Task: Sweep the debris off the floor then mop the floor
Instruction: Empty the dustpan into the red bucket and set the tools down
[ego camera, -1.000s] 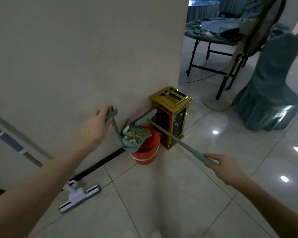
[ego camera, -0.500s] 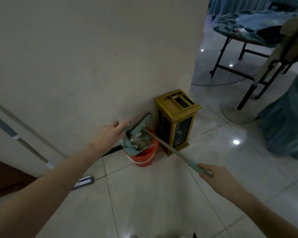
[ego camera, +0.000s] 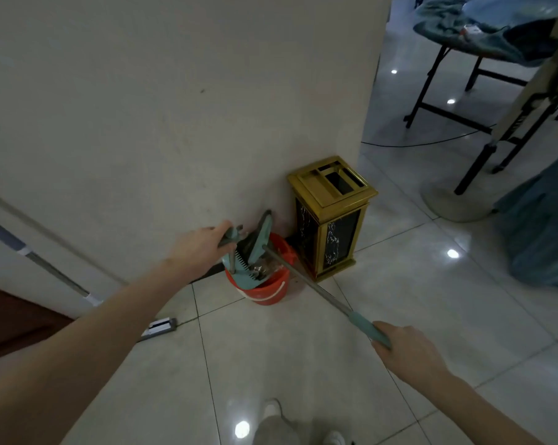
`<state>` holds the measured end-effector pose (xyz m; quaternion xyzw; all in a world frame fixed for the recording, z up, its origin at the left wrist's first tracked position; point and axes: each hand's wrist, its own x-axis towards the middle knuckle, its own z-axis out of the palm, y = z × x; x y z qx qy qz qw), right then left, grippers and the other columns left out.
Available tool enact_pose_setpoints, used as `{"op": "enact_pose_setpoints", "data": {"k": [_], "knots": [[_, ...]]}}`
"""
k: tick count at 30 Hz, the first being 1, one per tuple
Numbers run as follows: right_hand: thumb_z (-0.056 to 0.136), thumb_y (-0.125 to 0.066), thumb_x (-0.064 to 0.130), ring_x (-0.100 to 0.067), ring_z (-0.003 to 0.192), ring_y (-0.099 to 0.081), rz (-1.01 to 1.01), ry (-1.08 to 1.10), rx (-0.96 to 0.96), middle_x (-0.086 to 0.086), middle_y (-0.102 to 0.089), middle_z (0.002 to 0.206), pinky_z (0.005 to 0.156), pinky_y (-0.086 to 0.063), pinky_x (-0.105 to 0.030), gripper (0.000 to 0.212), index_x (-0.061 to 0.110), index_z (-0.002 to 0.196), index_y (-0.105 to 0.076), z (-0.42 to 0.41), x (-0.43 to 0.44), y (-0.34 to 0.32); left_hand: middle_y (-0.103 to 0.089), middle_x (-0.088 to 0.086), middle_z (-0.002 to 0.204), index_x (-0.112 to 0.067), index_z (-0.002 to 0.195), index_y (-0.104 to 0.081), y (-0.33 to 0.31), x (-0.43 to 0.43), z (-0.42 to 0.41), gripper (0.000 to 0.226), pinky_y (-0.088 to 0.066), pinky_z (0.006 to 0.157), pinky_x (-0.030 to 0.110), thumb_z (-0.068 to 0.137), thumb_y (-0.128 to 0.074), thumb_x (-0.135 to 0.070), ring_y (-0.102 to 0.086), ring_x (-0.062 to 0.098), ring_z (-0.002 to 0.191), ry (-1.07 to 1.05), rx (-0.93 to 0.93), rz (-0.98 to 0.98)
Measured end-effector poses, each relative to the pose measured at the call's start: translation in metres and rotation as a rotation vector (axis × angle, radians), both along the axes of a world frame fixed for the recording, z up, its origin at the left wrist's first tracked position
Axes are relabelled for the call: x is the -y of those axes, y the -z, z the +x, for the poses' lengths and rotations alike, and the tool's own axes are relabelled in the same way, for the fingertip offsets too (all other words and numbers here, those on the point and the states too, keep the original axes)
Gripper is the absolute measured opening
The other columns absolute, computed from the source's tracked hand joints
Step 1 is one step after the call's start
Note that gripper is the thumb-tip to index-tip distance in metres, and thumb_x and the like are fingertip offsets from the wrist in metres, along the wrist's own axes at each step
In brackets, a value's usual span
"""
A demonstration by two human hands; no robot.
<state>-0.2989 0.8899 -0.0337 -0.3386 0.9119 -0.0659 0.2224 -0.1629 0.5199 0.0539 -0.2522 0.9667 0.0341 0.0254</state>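
Wall [ego camera: 149, 117] corner, bucket [ego camera: 269, 293] beside bin [ego camera: 334, 226], open floor [ego camera: 287, 358]

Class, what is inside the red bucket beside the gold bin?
The teal dustpan is tipped into the red bucket, with debris on it and the broom head against it. They cover the bucket's bottom.

dustpan [ego camera: 244, 268] in bucket [ego camera: 268, 292], bin [ego camera: 330, 220] right

Open floor [ego camera: 271, 364] in front of bucket [ego camera: 271, 292]; wall [ego camera: 143, 123] behind, gold bin [ego camera: 332, 226] just right, mop [ego camera: 54, 272] leaning left.
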Motion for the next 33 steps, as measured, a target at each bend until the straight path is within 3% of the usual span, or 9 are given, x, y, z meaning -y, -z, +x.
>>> {"op": "enact_pose_setpoints", "data": {"k": [4, 12, 15, 17, 21, 23, 25, 27, 33], "knots": [[0.097, -0.049, 0.039, -0.004, 0.049, -0.047, -0.050, 0.006, 0.002, 0.009, -0.055, 0.066, 0.042, -0.032, -0.016, 0.027, 0.034, 0.122, -0.057, -0.006, 0.006, 0.000, -0.063, 0.008, 0.102, -0.020, 0.123, -0.038, 0.001, 0.001, -0.008, 0.036, -0.042, 0.061, 0.036, 0.099, -0.038, -0.047, -0.061, 0.032, 0.080, 0.064, 0.090, -0.095], [0.095, -0.051, 0.038, -0.004, 0.049, -0.048, -0.086, 0.010, 0.034, 0.008, -0.058, 0.068, 0.043, -0.031, -0.014, 0.033, 0.035, 0.128, -0.055, -0.005, 0.003, 0.003, -0.060, 0.008, 0.106, -0.016, 0.129, -0.038, -0.038, -0.003, -0.030, 0.038, -0.029, 0.054, 0.026, 0.101, -0.035, -0.042, -0.051, 0.024, 0.069, 0.166, 0.118, -0.295], [0.095, -0.052, 0.038, -0.011, 0.054, -0.054, -0.069, 0.015, 0.008, 0.004, -0.063, 0.073, 0.048, -0.041, -0.020, 0.032, 0.035, 0.126, -0.056, -0.010, 0.002, -0.001, -0.055, 0.008, 0.104, -0.012, 0.130, -0.037, -0.044, -0.017, -0.036, 0.037, -0.025, 0.045, 0.019, 0.103, -0.033, -0.036, -0.040, 0.017, 0.062, 0.205, 0.159, -0.257], [0.093, -0.054, 0.036, -0.014, 0.059, -0.059, -0.077, 0.032, 0.010, 0.003, -0.066, 0.075, 0.054, -0.048, -0.025, 0.031, 0.034, 0.124, -0.059, -0.014, 0.002, -0.007, -0.057, 0.009, 0.102, -0.013, 0.131, -0.037, -0.042, -0.014, -0.040, 0.040, -0.023, 0.046, 0.022, 0.102, -0.031, -0.040, -0.044, 0.018, 0.065, 0.256, 0.146, -0.336], [0.092, -0.058, 0.033, -0.006, 0.051, -0.051, -0.080, 0.074, 0.014, 0.007, -0.059, 0.068, 0.052, -0.045, -0.023, 0.031, 0.032, 0.122, -0.062, -0.020, 0.003, -0.013, -0.056, 0.006, 0.093, -0.019, 0.123, -0.029, -0.033, -0.001, -0.037, 0.038, -0.033, 0.050, 0.031, 0.099, -0.024, -0.048, -0.050, 0.023, 0.062, 0.346, 0.143, -0.446], [0.091, -0.060, 0.027, -0.008, 0.050, -0.055, -0.080, 0.114, 0.151, 0.005, -0.061, 0.071, 0.046, -0.046, -0.023, 0.033, 0.030, 0.123, -0.059, -0.020, 0.006, -0.012, -0.055, 0.005, 0.087, -0.021, 0.117, -0.020, -0.026, -0.003, -0.033, 0.033, -0.031, 0.046, 0.029, 0.098, -0.024, -0.047, -0.051, 0.022, 0.058, 0.422, 0.148, -0.481], [0.089, -0.063, 0.016, -0.015, 0.049, -0.062, -0.107, 0.287, 0.499, -0.005, -0.065, 0.078, 0.041, -0.047, -0.025, 0.038, 0.025, 0.123, -0.050, -0.020, 0.011, -0.008, -0.057, 0.007, 0.075, -0.019, 0.112, -0.023, -0.018, -0.007, -0.028, 0.034, -0.023, 0.039, 0.024, 0.096, -0.042, -0.042, -0.049, 0.023, 0.047, 0.538, 0.086, -0.502], [0.089, -0.063, 0.008, -0.016, 0.042, -0.055, -0.092, 0.447, 0.795, -0.011, -0.062, 0.080, 0.040, -0.042, -0.023, 0.045, 0.018, 0.129, -0.044, -0.016, 0.014, -0.008, -0.057, 0.009, 0.069, -0.018, 0.111, -0.025, -0.009, -0.012, -0.025, 0.038, -0.027, 0.038, 0.025, 0.094, -0.051, -0.039, -0.054, 0.026, 0.044, 0.571, 0.054, -0.503], [0.098, -0.055, 0.023, -0.012, 0.033, -0.038, -0.244, 0.485, 0.742, -0.011, -0.047, 0.062, 0.037, -0.036, -0.023, 0.030, 0.012, 0.126, -0.055, 0.001, 0.010, -0.006, -0.058, 0.008, 0.087, -0.020, 0.115, -0.014, 0.000, -0.025, -0.023, 0.033, -0.041, 0.050, 0.033, 0.101, -0.032, -0.044, -0.062, 0.029, 0.064, 0.510, 0.113, -0.503]]}}
